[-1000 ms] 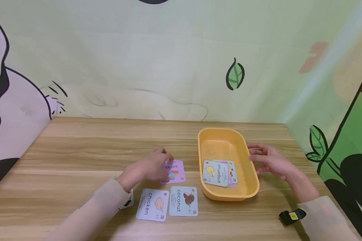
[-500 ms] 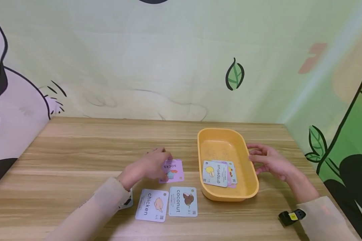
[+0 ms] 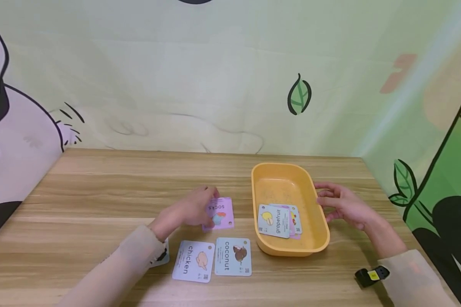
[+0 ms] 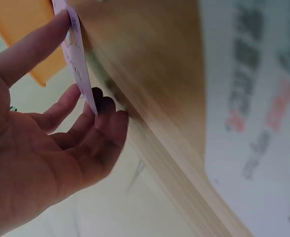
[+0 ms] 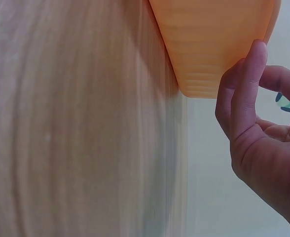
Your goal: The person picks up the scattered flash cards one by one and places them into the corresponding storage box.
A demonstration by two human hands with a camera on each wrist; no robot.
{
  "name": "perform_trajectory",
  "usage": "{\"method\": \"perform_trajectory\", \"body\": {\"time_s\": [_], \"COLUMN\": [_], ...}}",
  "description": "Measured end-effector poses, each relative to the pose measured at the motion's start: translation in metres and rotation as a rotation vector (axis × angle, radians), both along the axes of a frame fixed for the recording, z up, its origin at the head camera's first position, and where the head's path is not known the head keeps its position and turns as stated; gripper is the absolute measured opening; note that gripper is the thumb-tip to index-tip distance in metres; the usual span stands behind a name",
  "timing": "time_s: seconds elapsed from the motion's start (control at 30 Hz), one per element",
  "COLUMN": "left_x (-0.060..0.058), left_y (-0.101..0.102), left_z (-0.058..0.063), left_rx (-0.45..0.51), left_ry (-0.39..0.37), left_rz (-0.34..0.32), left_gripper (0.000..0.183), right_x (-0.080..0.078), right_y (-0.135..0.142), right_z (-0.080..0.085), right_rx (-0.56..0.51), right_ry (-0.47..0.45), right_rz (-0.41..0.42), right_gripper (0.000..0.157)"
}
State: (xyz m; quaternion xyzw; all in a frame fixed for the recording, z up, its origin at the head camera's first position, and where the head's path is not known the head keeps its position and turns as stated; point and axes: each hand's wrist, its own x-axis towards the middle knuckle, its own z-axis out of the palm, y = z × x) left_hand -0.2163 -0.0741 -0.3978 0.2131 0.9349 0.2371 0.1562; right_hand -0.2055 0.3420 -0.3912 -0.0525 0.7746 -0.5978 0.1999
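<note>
My left hand (image 3: pixel 194 207) holds a purple flash card (image 3: pixel 223 213) printed "socks", with the thumb on one edge and the fingertips at the opposite edge. In the left wrist view this card (image 4: pixel 77 59) stands out from the wooden surface between thumb and fingers. Just below it in the head view lie a "chicken" card (image 3: pixel 194 261) and a "coconut" card (image 3: pixel 233 256), side by side. My right hand (image 3: pixel 345 204) rests its fingertips on the right side of a yellow bin (image 3: pixel 280 183); the right wrist view shows relaxed fingers at the bin's outer wall (image 5: pixel 209 44).
Inside the bin, a "grapefruit" card (image 3: pixel 274 220) overlaps other cards. Another card (image 3: pixel 161 256) lies partly under my left sleeve. The wooden table (image 3: pixel 138 179) ends at a wall with a printed backdrop (image 3: pixel 157 85).
The socks card, gripped by my left hand, has shifted slightly toward the far edge of the table. My right hand and the bin stay where they were.
</note>
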Motion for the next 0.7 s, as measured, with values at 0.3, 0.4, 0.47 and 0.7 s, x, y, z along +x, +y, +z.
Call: {"method": "perform_trajectory", "body": {"time_s": [0.3, 0.4, 0.47, 0.7], "left_x": [-0.004, -0.007, -0.009, -0.012], "left_y": [-0.003, -0.005, -0.007, -0.015], "left_z": [0.005, 0.007, 0.007, 0.009], "left_rx": [0.090, 0.114, 0.144, 0.304], "left_ry": [0.020, 0.027, 0.026, -0.043], "left_rz": [0.042, 0.036, 0.022, 0.003], "left_gripper": [0.060, 0.056, 0.054, 0.051], "right_x": [0.002, 0.002, 0.001, 0.002], "right_y": [-0.001, -0.001, -0.001, -0.001], "right_z": [0.001, 0.001, 0.001, 0.001], "right_rx": [-0.001, -0.005, -0.007, -0.003], "right_ry": [0.004, 0.004, 0.003, 0.003], "right_rz": [0.006, 0.009, 0.010, 0.009], "right_gripper": [0.065, 0.065, 0.065, 0.065]}}
